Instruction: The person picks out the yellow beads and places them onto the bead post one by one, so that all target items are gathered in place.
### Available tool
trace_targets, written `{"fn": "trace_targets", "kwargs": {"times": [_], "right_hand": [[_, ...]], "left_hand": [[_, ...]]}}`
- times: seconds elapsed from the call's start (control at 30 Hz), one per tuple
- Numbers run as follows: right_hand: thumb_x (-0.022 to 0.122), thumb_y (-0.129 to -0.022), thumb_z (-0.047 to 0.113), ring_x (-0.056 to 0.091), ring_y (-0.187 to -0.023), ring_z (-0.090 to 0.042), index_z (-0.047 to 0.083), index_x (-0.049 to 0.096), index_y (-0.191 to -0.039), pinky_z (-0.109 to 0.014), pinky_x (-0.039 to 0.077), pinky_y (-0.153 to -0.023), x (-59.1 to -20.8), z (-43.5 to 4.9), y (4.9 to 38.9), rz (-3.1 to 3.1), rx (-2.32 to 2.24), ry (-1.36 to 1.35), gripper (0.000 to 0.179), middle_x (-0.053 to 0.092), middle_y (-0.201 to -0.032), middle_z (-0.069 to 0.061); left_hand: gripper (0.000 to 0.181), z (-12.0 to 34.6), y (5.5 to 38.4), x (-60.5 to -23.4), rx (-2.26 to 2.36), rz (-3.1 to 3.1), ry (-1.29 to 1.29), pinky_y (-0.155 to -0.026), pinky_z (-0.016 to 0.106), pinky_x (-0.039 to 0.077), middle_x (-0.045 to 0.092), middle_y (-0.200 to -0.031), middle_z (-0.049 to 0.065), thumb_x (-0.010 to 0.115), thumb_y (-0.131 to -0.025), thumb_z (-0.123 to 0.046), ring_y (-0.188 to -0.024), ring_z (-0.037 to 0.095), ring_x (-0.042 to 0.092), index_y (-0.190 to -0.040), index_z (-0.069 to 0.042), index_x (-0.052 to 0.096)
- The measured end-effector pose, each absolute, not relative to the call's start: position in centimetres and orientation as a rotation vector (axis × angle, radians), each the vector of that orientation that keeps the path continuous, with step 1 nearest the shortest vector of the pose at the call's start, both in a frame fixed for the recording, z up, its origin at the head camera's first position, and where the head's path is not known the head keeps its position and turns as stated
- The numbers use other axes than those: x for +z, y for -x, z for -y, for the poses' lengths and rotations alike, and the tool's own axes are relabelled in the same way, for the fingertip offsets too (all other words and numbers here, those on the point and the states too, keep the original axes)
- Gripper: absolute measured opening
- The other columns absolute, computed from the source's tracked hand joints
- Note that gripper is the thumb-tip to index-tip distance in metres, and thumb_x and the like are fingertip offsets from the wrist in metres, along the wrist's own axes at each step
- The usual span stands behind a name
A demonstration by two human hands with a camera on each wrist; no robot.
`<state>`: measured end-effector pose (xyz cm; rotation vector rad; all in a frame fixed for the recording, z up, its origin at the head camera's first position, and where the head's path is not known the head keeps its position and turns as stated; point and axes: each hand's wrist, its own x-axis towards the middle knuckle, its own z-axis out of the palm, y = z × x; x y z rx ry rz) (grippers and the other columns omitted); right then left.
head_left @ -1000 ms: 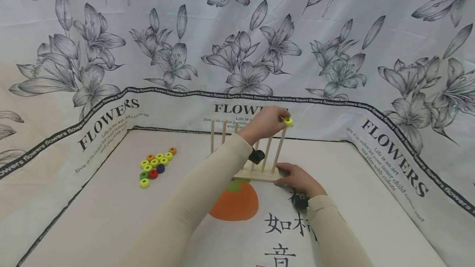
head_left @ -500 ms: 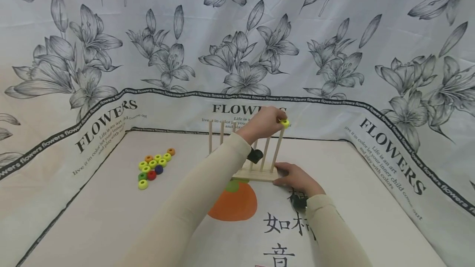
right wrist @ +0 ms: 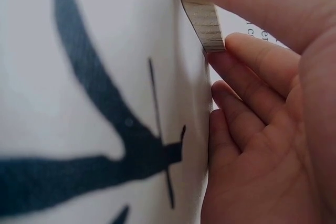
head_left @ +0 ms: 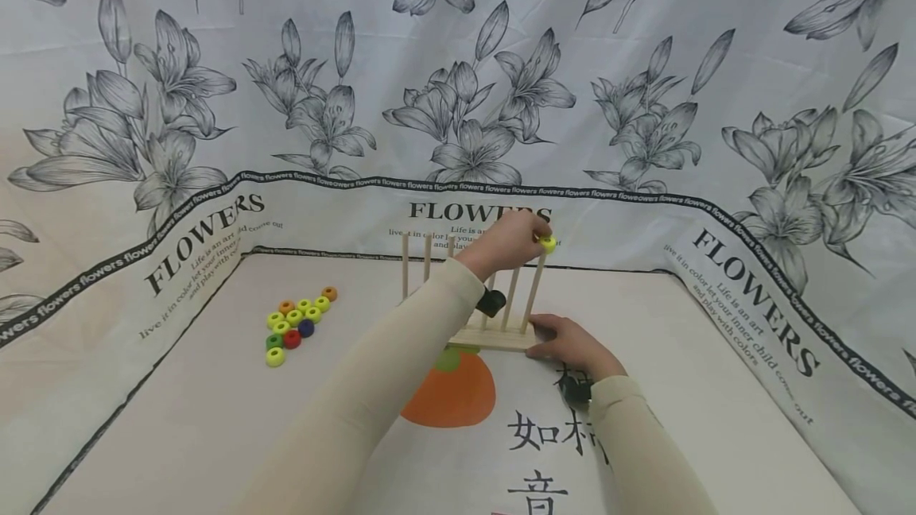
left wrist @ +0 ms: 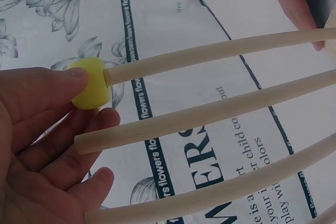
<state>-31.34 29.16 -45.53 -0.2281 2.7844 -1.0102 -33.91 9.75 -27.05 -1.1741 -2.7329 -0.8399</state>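
Note:
A yellow bead (head_left: 548,245) sits at the top of the rightmost peg of a wooden peg stand (head_left: 494,338). My left hand (head_left: 510,243) pinches that bead between thumb and fingers. In the left wrist view the peg's tip meets the yellow bead (left wrist: 90,83), with bare neighbouring pegs (left wrist: 210,111) beside the fingers. My right hand (head_left: 572,342) grips the right end of the stand's base. Up close in the right wrist view, the thumb lies on one side of the base's end (right wrist: 202,17) and fingertips touch the other. My left forearm hides the stand's middle.
Several loose beads (head_left: 294,316), mostly yellow, lie in a cluster on the table's left. Among them are a red bead (head_left: 292,338), a green bead (head_left: 275,342) and a dark blue bead (head_left: 306,328). Behind the stand rises a flower-printed cloth (head_left: 458,102).
My left hand has lowered slightly with the yellow bead, which has come down onto the rightmost peg's tip. The right hand keeps its hold on the base. The view has shifted a little.

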Motion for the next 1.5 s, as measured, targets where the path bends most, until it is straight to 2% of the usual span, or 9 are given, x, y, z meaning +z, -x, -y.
{"fn": "trace_targets", "kwargs": {"times": [0.3, 0.73, 1.27, 1.5], "right_hand": [[0.080, -0.077, 0.036, 0.034, -0.142, -0.036, 0.018, 0.050, -0.142, -0.059, 0.028, -0.114, -45.7, -29.3, 31.6, -2.791, -0.992, 0.229, 0.073, 0.046, -0.149, -0.011], [0.080, -0.077, 0.037, 0.033, -0.142, -0.039, 0.019, 0.050, -0.142, -0.061, 0.028, -0.113, -45.3, -28.9, 31.3, -2.790, -0.974, 0.191, 0.074, 0.044, -0.150, -0.012], [0.079, -0.076, 0.040, 0.031, -0.143, -0.038, 0.018, 0.048, -0.144, -0.061, 0.026, -0.114, -45.9, -29.2, 31.9, -2.794, -0.959, 0.215, 0.077, 0.042, -0.151, -0.011], [0.078, -0.077, 0.041, 0.031, -0.142, -0.041, 0.016, 0.046, -0.145, -0.062, 0.027, -0.113, -45.8, -29.0, 31.7, -2.807, -0.930, 0.235, 0.079, 0.042, -0.151, -0.014]], "left_hand": [[0.037, -9.4, 33.7, -26.8, -0.806, 2.774, 1.171, -0.098, 0.029, 0.051, 0.060, -0.134, 0.010, 0.055, -0.098, -0.014, -0.122, 0.020, 0.058, -0.135, -0.006, 0.057], [0.037, -7.8, 33.4, -26.4, -0.796, 2.767, 1.100, -0.095, 0.026, 0.051, 0.059, -0.136, 0.005, 0.054, -0.099, -0.017, -0.121, 0.018, 0.058, -0.135, -0.010, 0.057], [0.040, -3.8, 33.3, -26.0, -0.851, 2.755, 1.012, -0.101, 0.033, 0.048, 0.059, -0.137, 0.002, 0.056, -0.098, -0.022, -0.123, 0.018, 0.056, -0.137, -0.013, 0.055], [0.043, -1.1, 33.1, -25.8, -0.895, 2.758, 0.935, -0.104, 0.036, 0.046, 0.058, -0.137, 0.004, 0.058, -0.097, -0.025, -0.125, 0.020, 0.053, -0.138, -0.013, 0.053]]}}
